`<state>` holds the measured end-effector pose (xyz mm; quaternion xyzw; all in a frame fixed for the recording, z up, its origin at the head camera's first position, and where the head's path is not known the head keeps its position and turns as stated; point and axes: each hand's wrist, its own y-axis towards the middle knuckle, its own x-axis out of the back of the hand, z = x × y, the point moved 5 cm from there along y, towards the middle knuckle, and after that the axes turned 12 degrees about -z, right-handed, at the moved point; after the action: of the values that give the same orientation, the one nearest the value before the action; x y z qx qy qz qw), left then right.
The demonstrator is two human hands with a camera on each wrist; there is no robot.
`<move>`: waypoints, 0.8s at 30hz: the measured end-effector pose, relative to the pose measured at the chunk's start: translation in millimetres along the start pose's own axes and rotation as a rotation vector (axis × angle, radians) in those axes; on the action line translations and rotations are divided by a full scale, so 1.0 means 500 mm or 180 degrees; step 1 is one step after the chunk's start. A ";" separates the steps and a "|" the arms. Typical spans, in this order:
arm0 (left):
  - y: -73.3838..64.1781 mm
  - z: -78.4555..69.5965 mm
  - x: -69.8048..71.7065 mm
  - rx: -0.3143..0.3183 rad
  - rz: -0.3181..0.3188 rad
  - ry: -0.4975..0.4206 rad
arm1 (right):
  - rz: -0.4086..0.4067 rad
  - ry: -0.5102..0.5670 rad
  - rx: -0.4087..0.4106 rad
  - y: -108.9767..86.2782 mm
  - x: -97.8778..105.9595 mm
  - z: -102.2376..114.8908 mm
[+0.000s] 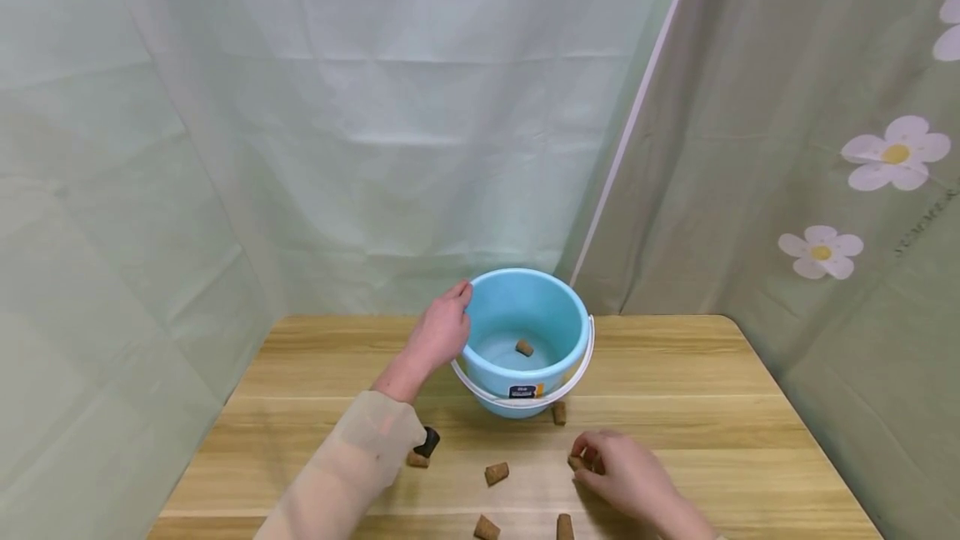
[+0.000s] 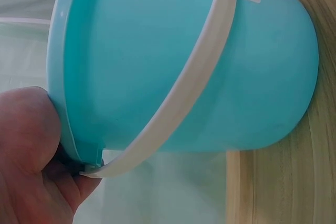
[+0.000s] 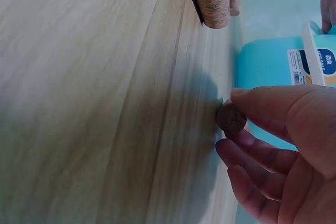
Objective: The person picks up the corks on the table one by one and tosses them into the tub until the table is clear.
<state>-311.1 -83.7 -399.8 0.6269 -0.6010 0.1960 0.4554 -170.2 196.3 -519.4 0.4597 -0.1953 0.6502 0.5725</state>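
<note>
A light blue bucket (image 1: 525, 394) with a white handle (image 2: 181, 87) stands upright at the back of the table. My left hand (image 1: 442, 327) grips its rim on the left side, thumb on one face and fingers around the handle's end. Inside the bucket, a cork stopper (image 1: 524, 347) lies on the bottom. Right of centre, my right hand (image 1: 626, 473) pinches another cork (image 3: 231, 118) between thumb and fingers, low over the tabletop.
More corks lie about the wooden table (image 1: 697, 415): one beside the bucket's base (image 1: 559, 413), one mid-table (image 1: 497, 473), others at the front edge (image 1: 487, 527). Near the left sleeve, a black piece (image 1: 427, 442) touches a cork (image 1: 417, 460). Curtains (image 1: 420, 123) hang behind.
</note>
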 end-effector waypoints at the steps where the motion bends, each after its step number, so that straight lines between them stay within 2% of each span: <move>1: 0.000 0.000 0.000 0.0001 -0.0005 -0.0008 | -0.0003 -0.0014 0.0009 0.000 -0.001 0.000; 8: 0.001 -0.001 0.000 -0.0006 -0.0001 -0.0041 | -0.0017 -0.0046 0.0075 0.001 -0.004 0.003; 24: 0.001 0.000 0.000 -0.0030 0.0000 -0.0043 | 0.0015 0.0071 0.0003 0.003 -0.007 0.001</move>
<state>-311.5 -83.6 -399.3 0.6260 -0.6050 0.1889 0.4543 -171.7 193.7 -521.6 0.4522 -0.1897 0.6567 0.5730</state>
